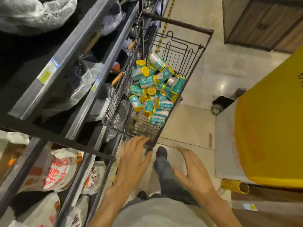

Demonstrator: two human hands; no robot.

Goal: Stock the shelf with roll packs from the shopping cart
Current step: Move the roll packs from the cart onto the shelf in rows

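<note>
A black wire shopping cart point(205, 31) stands in the aisle ahead of me, beside the shelf. Several teal roll packs point(152, 89) with yellow ends lie piled in its basket. My left hand point(136, 159) reaches forward with straight fingers, the fingertips touching the cart's near rim. My right hand point(191, 171) hovers open and empty to the right of the cart's near end, above the floor. The dark metal shelf point(68, 51) runs along the left, its tiers holding plastic-wrapped goods.
Printed white bags point(55, 171) fill the lower shelf levels at bottom left. A large yellow display point(268, 128) rises on the right, with a yellow roll point(234, 186) on the floor by it. My legs and shoes stand on the pale tiled floor point(185, 126).
</note>
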